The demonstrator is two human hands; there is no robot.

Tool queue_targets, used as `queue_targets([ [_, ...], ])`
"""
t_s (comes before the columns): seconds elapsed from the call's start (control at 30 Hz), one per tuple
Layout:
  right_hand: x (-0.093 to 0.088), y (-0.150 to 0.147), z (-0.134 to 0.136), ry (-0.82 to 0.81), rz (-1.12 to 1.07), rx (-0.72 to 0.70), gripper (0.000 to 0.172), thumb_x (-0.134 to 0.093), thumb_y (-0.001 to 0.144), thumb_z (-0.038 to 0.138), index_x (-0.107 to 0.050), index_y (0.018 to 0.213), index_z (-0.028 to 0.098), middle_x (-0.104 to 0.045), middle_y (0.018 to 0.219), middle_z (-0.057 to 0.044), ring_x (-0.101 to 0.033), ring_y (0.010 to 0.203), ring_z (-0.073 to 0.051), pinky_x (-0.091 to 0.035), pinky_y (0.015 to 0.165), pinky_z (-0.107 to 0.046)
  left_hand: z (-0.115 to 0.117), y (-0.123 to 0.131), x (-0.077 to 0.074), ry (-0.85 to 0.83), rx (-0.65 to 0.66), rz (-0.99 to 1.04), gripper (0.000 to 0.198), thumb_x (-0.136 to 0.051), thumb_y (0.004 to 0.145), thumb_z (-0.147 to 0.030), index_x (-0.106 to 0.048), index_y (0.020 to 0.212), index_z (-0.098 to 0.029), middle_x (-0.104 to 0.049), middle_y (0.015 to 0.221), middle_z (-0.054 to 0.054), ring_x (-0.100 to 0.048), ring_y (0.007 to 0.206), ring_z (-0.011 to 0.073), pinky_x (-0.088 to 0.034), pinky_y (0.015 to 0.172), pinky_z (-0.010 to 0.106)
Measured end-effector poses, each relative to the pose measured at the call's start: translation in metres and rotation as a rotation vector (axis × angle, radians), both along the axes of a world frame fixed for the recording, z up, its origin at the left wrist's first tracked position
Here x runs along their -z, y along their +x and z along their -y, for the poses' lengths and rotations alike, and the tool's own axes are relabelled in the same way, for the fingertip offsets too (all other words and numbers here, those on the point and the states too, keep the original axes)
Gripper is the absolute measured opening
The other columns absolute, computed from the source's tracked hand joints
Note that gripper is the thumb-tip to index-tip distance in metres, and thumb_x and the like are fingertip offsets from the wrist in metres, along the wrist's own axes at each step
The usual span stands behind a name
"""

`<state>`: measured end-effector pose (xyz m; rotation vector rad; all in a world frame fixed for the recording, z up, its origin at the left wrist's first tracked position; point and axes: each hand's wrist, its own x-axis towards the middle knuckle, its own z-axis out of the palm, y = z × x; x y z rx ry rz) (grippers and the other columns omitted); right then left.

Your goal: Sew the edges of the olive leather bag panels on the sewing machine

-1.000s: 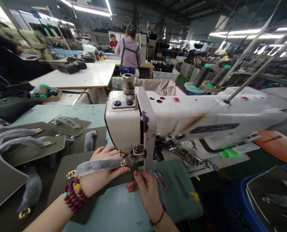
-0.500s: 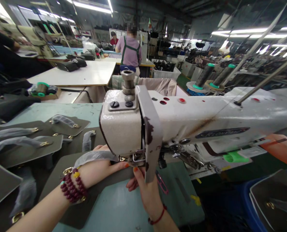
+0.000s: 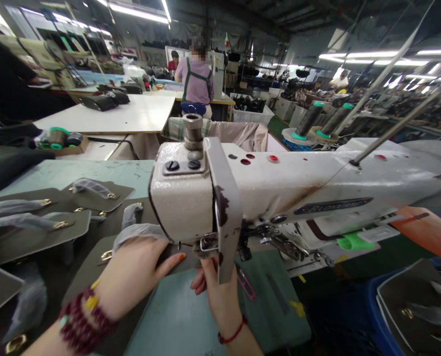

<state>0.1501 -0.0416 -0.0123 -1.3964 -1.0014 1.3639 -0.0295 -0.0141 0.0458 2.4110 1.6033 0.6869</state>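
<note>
A dark grey flat panel (image 3: 88,272) with a handle (image 3: 138,231) wrapped in clear film lies under the head of a white sewing machine (image 3: 183,205). My left hand (image 3: 136,269) rests on the panel beside the handle, thumb stretched toward the needle area; its other fingers are partly hidden. Close under the machine head, my right hand (image 3: 220,291) pinches the panel's near edge, thumb above and fingers curled below. The machine's front bar covers part of that hand. Where the panel passes beneath the head is hidden.
More grey panels (image 3: 53,230) with wrapped handles overlap at the left. A pink clip-like piece (image 3: 246,286) lies on the green machine bed (image 3: 275,311). A blue bin (image 3: 372,301) holding panels stands at the right. Thread cones (image 3: 309,121) rise behind; a person (image 3: 196,81) sits beyond.
My left hand has drawn back to the left, its thumb now farther from the right thumb and its palm over the handle's end. The right hand keeps its place at the panel's edge.
</note>
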Motion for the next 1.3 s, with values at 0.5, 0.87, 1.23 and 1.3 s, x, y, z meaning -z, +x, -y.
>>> queue_targets([
  [0.5, -0.009, 0.003, -0.003, 0.144, 0.127, -0.01, 0.052, -0.051, 0.087, 0.057, -0.057, 0.056, 0.016, -0.056, 0.041, 0.0, -0.049, 0.034, -0.009, -0.037, 0.036, -0.016, 0.032, 0.072, 0.062, -0.813, -0.361, 1.261, 0.049, -0.063, 0.074, -0.06, -0.054, 0.053, -0.017, -0.044, 0.055, -0.001, -0.039, 0.06, 0.0149, -0.036, 0.062, 0.029],
  [0.87, -0.004, 0.018, 0.012, 0.048, -0.136, -0.037, 0.047, -0.048, 0.09, 0.055, -0.064, 0.076, 0.012, -0.066, 0.059, -0.005, -0.06, 0.05, -0.011, -0.047, 0.048, -0.017, 0.03, 0.061, 0.05, -0.897, -0.415, 1.05, 0.052, -0.057, 0.073, -0.064, -0.038, 0.051, -0.021, -0.026, 0.055, -0.005, -0.022, 0.057, 0.0126, -0.023, 0.054, 0.026],
  [1.23, -0.018, 0.01, 0.009, 0.084, -0.065, -0.001, 0.044, -0.059, 0.084, 0.051, -0.06, 0.063, 0.012, -0.061, 0.05, -0.002, -0.056, 0.043, -0.009, -0.045, 0.045, -0.015, 0.031, 0.062, 0.053, -0.893, -0.46, 1.174, 0.048, -0.067, 0.067, -0.06, -0.059, 0.054, -0.014, -0.045, 0.056, -0.002, -0.038, 0.057, 0.0127, -0.035, 0.058, 0.027],
  [1.3, -0.016, 0.01, 0.008, 0.082, -0.061, 0.006, 0.043, -0.059, 0.084, 0.05, -0.061, 0.064, 0.012, -0.062, 0.051, -0.003, -0.056, 0.044, -0.009, -0.045, 0.045, -0.015, 0.03, 0.062, 0.051, -0.877, -0.463, 1.165, 0.048, -0.069, 0.065, -0.06, -0.064, 0.057, -0.013, -0.05, 0.057, 0.0, -0.043, 0.058, 0.014, -0.039, 0.059, 0.027],
])
